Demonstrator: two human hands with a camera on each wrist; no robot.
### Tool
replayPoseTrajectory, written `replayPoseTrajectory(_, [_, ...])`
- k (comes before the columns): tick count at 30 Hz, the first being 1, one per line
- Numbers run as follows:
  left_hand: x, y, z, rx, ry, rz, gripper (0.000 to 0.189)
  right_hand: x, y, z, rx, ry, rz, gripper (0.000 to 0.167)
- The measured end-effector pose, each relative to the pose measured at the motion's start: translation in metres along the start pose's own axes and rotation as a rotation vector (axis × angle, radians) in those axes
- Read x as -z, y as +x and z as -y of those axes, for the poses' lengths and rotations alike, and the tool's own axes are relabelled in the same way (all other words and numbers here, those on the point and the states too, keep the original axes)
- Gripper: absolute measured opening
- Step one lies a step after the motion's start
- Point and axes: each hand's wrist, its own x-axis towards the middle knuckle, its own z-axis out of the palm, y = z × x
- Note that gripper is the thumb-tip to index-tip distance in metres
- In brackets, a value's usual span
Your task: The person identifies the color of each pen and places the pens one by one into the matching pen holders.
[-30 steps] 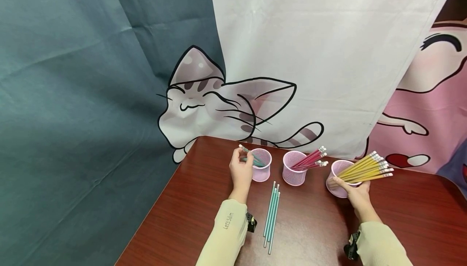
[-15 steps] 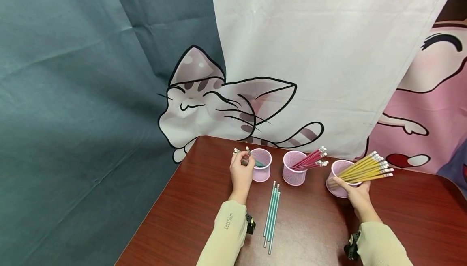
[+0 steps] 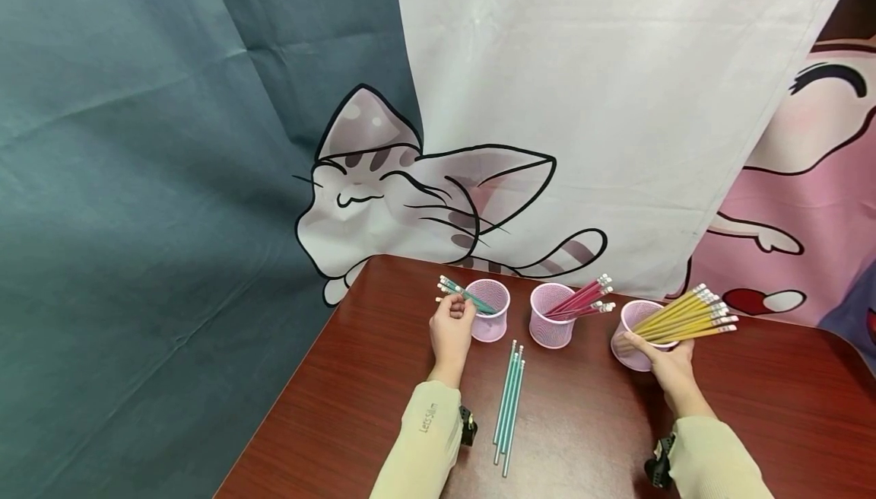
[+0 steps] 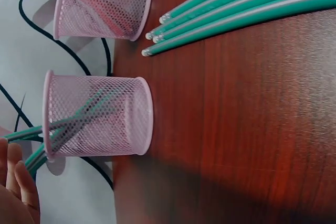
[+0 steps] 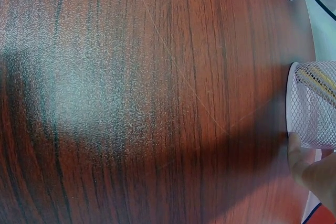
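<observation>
My left hand (image 3: pixel 449 332) is beside the left pink mesh pencil cup (image 3: pixel 489 329), its fingers loosely bent below the teal pencils (image 3: pixel 471 298) that lean out over the rim. In the left wrist view, its fingers (image 4: pixel 23 179) lie close to those pencils; no pencil shows between them, though the contact is partly cut off. My right hand (image 3: pixel 674 377) grips the right mesh cup (image 3: pixel 631 356), which tilts a little and holds a bunch of yellow pencils (image 3: pixel 680 319). The thumb lies on the near side of that cup; the other fingers are mostly hidden.
Between those two cups stands a middle mesh cup (image 3: pixel 551 334) with magenta pencils (image 3: pixel 580 300) leaning right. Several loose teal pencils (image 3: pixel 509 411) lie on the brown table (image 3: pixel 363 385) in front. A printed curtain (image 3: pixel 520 65) hangs right behind the table's back edge.
My left hand has drawn down and slightly back from the teal pencils' eraser ends, which now rest fanned to the left on the rim. The right hand has stayed on its cup.
</observation>
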Motion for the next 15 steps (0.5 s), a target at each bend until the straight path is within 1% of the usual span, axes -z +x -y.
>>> replayPoseTrajectory(9, [0.001, -0.003, 0.012, 0.045, 0.020, -0.003, 0.014, 0.000, -0.001, 0.000, -0.002, -0.010, 0.004, 0.100])
replayPoseTrajectory(15, [0.002, -0.005, 0.019, 0.060, 0.064, -0.007, 0.009, 0.000, 0.000, 0.000, -0.010, -0.013, 0.008, 0.099])
